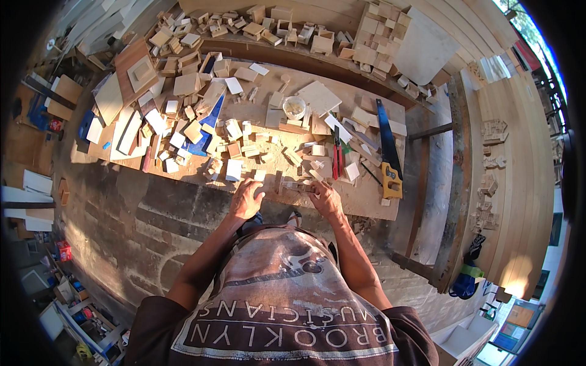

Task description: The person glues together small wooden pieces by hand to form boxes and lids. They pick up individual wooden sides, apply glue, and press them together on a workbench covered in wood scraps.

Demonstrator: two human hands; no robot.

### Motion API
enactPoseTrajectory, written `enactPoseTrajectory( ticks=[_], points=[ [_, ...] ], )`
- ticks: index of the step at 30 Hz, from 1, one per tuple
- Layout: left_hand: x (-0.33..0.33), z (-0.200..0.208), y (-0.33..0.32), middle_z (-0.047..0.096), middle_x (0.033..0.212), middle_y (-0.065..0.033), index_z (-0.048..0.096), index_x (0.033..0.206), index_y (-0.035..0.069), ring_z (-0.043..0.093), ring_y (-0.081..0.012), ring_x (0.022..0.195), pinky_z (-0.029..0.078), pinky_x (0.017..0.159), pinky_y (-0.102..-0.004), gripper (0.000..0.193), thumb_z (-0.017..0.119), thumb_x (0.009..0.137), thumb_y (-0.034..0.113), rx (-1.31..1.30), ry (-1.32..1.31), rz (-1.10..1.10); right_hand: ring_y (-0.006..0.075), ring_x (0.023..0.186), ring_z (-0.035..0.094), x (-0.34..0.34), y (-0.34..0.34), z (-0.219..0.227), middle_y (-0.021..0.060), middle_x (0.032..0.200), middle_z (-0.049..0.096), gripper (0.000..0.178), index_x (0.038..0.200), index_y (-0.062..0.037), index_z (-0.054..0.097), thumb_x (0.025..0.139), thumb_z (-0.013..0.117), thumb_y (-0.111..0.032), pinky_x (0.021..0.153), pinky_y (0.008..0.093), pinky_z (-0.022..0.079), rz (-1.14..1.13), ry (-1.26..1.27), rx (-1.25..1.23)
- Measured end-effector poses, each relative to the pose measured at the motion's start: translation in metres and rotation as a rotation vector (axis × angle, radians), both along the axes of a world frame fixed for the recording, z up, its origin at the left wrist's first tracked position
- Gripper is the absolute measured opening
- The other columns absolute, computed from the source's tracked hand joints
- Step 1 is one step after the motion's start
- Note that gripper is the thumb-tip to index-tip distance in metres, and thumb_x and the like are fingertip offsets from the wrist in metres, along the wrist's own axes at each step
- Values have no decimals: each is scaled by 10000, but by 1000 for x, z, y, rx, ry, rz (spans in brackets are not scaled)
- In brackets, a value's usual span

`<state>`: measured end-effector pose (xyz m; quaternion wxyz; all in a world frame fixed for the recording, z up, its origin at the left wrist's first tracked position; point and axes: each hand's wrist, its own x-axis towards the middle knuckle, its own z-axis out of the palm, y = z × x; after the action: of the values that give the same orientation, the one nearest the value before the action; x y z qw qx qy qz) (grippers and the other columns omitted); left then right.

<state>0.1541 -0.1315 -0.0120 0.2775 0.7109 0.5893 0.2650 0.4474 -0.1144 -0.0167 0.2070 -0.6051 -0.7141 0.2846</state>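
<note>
l hand [246,200] & r hand [328,199] at wkbench [366,204] edge, wood bits [234,170] abt (can't tell grips), floor [146,222] part-sunlit

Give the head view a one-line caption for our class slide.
Left hand and right hand at the near edge of a workbench, with small wooden blocks and a yellow-handled handsaw.

A small, pale wooden stick [315,175] lies just beyond the right hand [325,197], at its fingertips, slanting from far left to near right; whether it is gripped cannot be told. A small, light wood block [260,175] sits just beyond the left hand [246,198], near the table's near edge. Between the hands, a narrow brown wood strip [279,182] runs near to far.
</note>
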Motion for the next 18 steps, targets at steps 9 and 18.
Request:
enactPoseTrajectory(
  ticks=[9, 18],
  points=[
    [0, 4, -2, 620, 1092, -124, 609, 1087, 39, 601, -327, 1057, 490, 915, -402, 281, 708, 832, 102, -19, 1, -8, 284, 782, 657, 2, 0, 2, 101, 870, 652, 253, 1043, -90, 647, 811, 718, -160, 695, 386, 528, -15, 9, -29],
    [-1, 2, -5, 612, 1095, -125, 603, 1090, 43, 599, -329, 1057, 490, 912, -402, 287, 709, 829, 97, -15, -11, -7, 293, 783, 658, 2, -2, -1, 104, 874, 658, 318, 1108, -98, 647, 808, 716, -174, 697, 392, 529, -25, -1, -7]
  ],
)
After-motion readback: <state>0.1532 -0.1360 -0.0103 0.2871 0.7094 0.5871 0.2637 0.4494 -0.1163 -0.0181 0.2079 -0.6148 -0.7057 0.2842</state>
